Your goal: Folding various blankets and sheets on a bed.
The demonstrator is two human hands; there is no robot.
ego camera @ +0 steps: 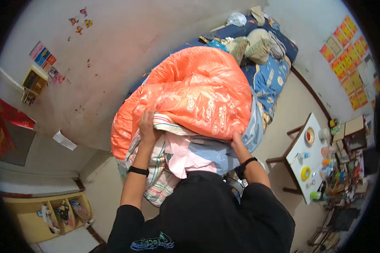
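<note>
A puffy orange quilt (193,91) with a swirl pattern lies in a folded heap in front of me, over a bed. My left hand (149,128) is at the quilt's near left edge, on a striped white cloth (158,151) folded over there; its fingertips rest on the orange fabric and its grip is not clear. My right hand (237,139) grips the near right corner of the orange quilt. Pink fabric (180,155) and light blue fabric (209,153) hang below the edge, between my forearms and against my body.
Pillows (258,46) and a blue patterned bedding piece (269,82) lie at the bed's far end. To the right stands a white table (297,148) with a bowl, tape and cups, beside a cluttered shelf. A yellow shelf unit (28,208) is at the lower left.
</note>
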